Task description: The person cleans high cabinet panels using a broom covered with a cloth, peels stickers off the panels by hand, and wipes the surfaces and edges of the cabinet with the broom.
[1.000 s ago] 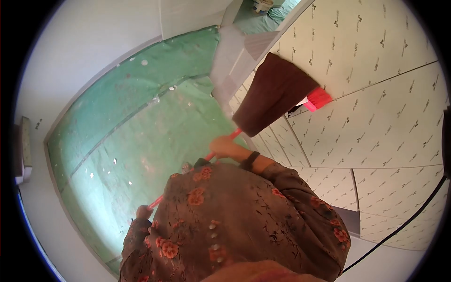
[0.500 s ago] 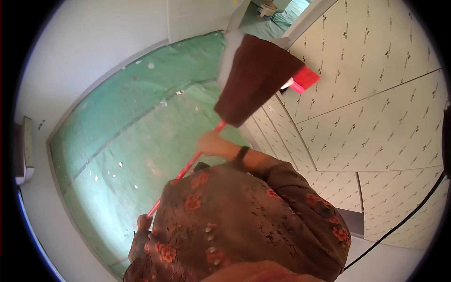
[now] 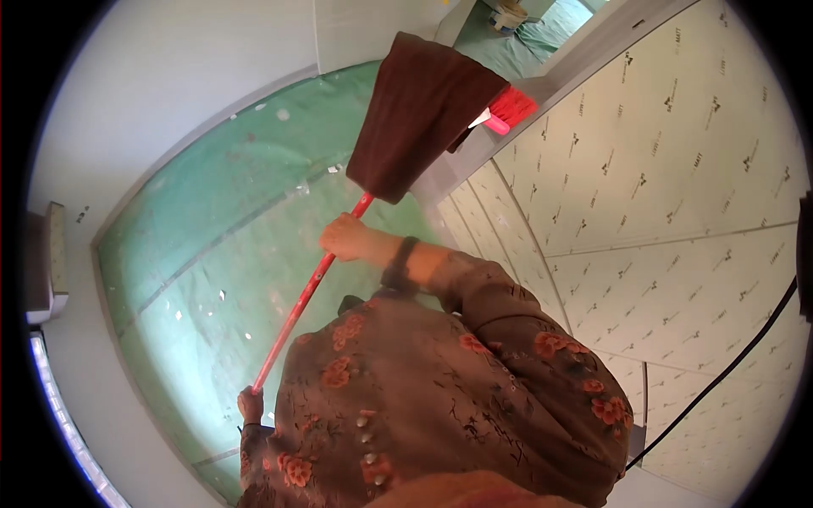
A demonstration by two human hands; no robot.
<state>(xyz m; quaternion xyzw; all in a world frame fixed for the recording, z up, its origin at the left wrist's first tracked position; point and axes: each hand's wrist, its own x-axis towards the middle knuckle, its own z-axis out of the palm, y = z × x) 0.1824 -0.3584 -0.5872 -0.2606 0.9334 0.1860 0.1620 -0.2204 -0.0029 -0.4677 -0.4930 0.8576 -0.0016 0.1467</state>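
A broom with a long red handle (image 3: pixel 306 298) slants up and to the right across the view. Brown cloth (image 3: pixel 428 114) is draped around its head, and red bristles (image 3: pixel 513 107) stick out at the cloth's right edge beside a pink and white piece. My right hand (image 3: pixel 349 236) is wrapped round the handle just below the cloth. Farther down, at the handle's lower end, my left hand (image 3: pixel 251 405) is closed on it, partly hidden by my sleeve. The broom head is held up near the doorway frame; whether it touches anything, I cannot tell.
Green sheeting (image 3: pixel 212 237) with scattered white scraps covers the floor. Printed cream panels (image 3: pixel 644 169) line the right side, with a black cable (image 3: pixel 720 378) in front. Beyond the doorway stands a bucket (image 3: pixel 506 17). A white wall (image 3: pixel 178 76) rises at the left.
The broom head has shifted left and slightly up in view, away from the printed panels. My right hand has moved left and up with it, still gripping the handle.
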